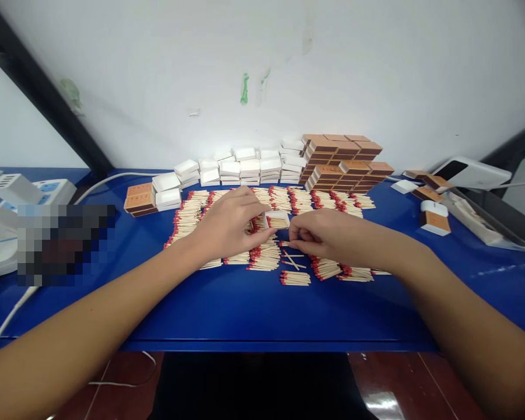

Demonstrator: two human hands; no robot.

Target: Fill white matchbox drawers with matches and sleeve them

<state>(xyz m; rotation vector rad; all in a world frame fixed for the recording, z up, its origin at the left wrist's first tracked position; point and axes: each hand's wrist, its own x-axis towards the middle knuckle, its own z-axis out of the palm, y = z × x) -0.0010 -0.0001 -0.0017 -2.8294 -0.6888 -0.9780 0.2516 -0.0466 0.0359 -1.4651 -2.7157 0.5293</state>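
Observation:
My left hand (231, 224) is closed around a small white matchbox tray (283, 215), thumb on the near side and fingers over the far side. Wooden matches with red heads lie inside the tray. Just to its right, my right hand (328, 232) has its fingers curled together; whatever they pinch, if anything, is hidden. Rows of loose red-headed matches (262, 258) spread over the table beneath and around both hands. Below my right hand, a few matches lie crossed (293, 258), with a small bundle of matches (296, 278) nearer the table's front edge.
White trays (250, 167) stand stacked along the wall. Brown matchboxes (339, 166) are piled at the back right, others (140, 199) at the left. A power strip (55, 192) and cables occupy the left side. White devices and an opened box (435, 221) lie right.

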